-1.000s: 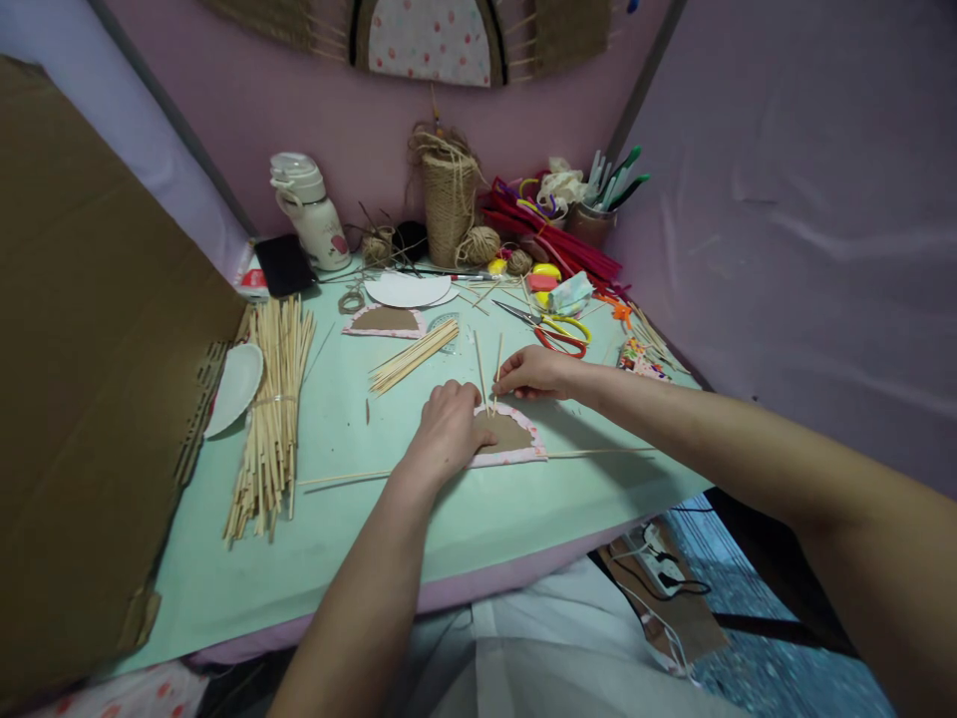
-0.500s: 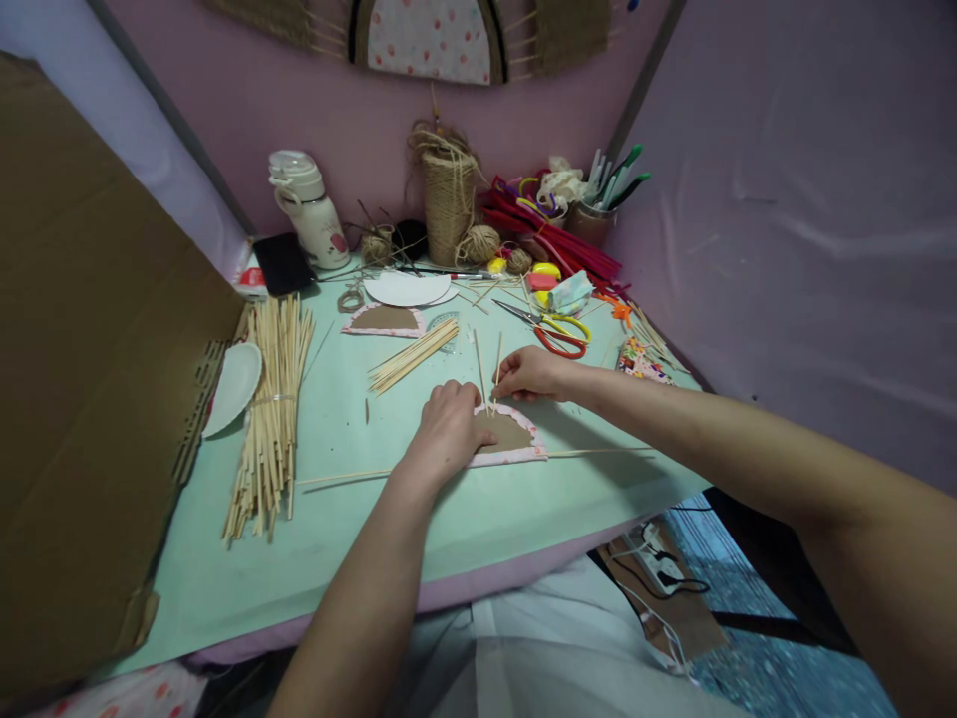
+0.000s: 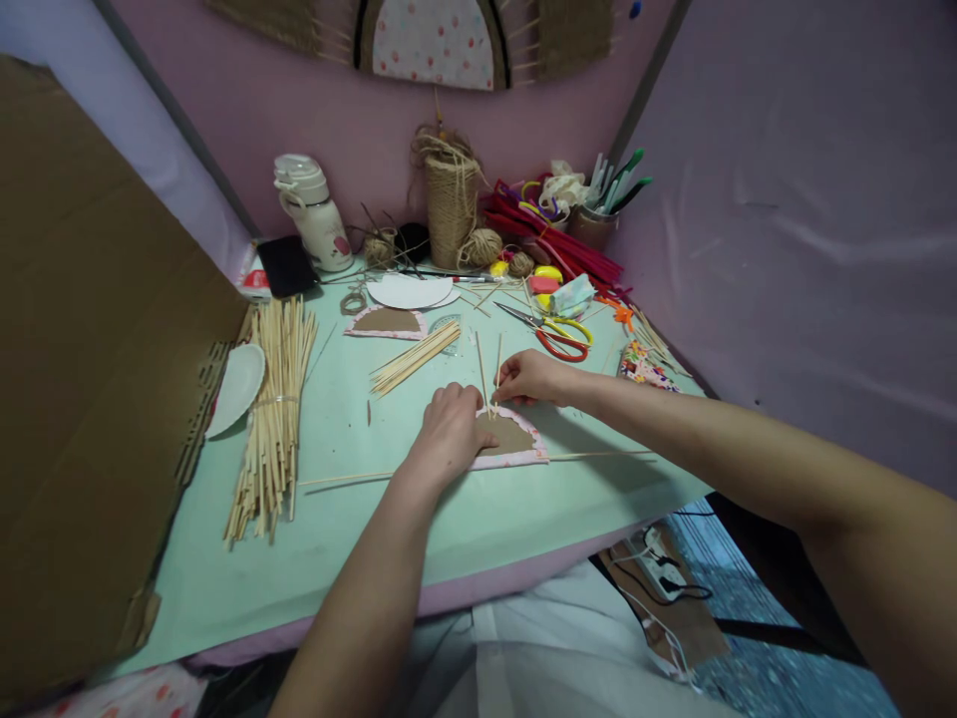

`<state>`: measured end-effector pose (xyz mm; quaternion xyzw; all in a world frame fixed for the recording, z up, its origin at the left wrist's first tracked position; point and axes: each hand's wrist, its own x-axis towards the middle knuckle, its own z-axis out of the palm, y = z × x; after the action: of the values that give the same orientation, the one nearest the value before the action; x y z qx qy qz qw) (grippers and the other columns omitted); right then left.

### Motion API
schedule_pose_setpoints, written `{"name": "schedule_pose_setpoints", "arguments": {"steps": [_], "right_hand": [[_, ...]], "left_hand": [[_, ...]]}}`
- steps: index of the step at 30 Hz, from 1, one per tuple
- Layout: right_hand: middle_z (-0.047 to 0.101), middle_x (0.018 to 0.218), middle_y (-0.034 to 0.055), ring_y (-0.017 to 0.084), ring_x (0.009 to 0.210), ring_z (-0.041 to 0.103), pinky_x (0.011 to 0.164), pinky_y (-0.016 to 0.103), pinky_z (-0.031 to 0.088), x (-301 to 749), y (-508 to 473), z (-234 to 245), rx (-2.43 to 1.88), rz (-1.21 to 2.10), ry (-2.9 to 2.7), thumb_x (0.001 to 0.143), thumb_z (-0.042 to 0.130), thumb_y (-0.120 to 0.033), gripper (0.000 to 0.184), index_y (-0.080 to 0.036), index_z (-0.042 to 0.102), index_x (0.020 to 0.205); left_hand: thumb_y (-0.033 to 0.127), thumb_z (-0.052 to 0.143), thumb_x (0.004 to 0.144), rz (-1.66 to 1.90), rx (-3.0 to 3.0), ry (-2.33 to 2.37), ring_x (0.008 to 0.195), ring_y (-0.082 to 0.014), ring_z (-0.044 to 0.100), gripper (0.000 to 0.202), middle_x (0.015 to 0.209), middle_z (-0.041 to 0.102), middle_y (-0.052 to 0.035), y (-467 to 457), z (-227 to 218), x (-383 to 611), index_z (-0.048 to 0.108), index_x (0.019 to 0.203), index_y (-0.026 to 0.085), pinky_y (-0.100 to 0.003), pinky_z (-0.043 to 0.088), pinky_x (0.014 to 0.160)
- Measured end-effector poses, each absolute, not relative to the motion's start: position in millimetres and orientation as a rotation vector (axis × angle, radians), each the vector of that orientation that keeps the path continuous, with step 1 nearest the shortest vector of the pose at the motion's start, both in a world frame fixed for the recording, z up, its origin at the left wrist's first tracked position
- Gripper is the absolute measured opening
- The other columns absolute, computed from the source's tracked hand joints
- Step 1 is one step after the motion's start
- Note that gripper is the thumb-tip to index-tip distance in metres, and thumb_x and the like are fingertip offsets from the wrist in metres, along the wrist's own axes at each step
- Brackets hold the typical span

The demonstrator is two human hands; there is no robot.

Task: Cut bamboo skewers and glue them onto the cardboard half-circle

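My left hand [image 3: 450, 431] holds down the left part of a cardboard half-circle [image 3: 509, 437] with a pink patterned fabric border, its thumb lying on the bare brown cardboard. Two thin wooden sticks rise from the curved edge. My right hand [image 3: 529, 378] pinches the right one of these, a wooden stick [image 3: 498, 361], near its lower end. The left upright stick [image 3: 481, 367] stands beside my left fingertips. Along the straight edge, long sticks [image 3: 602, 456] reach out to both sides. My left hand hides the half-circle's left end.
A tied stick bundle [image 3: 270, 429] and a paper plate [image 3: 237, 391] lie left, beside a cardboard panel [image 3: 90, 329]. Loose sticks [image 3: 416, 357], another half-circle [image 3: 386, 321] and scissors [image 3: 557, 334] lie beyond my hands. A bottle [image 3: 318, 219] and twine spool [image 3: 451, 209] stand behind.
The view has shifted very slightly. Both hands keep their places at the half-circle and the upright sticks, with no clear movement.
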<state>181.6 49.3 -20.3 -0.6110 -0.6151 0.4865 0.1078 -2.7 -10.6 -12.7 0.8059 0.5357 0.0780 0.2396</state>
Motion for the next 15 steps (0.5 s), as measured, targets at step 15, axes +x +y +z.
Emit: {"name": "schedule_pose_setpoints", "arguments": {"steps": [15], "right_hand": [[0.06,0.058,-0.0041,0.009,0.055,0.048,0.048,0.02,0.031,176.9,51.2,-10.9,-1.855,1.2,-2.02,0.06,0.078,-0.028,0.018,-0.017,0.065,0.066]], "left_hand": [[0.033,0.074,0.072,0.214,2.206,1.457,0.1,-0.0264,0.048,0.034,0.102,0.054,-0.0074,-10.8,-11.7,-3.0,0.054,0.097,0.02,-0.034,0.041,0.082]]}}
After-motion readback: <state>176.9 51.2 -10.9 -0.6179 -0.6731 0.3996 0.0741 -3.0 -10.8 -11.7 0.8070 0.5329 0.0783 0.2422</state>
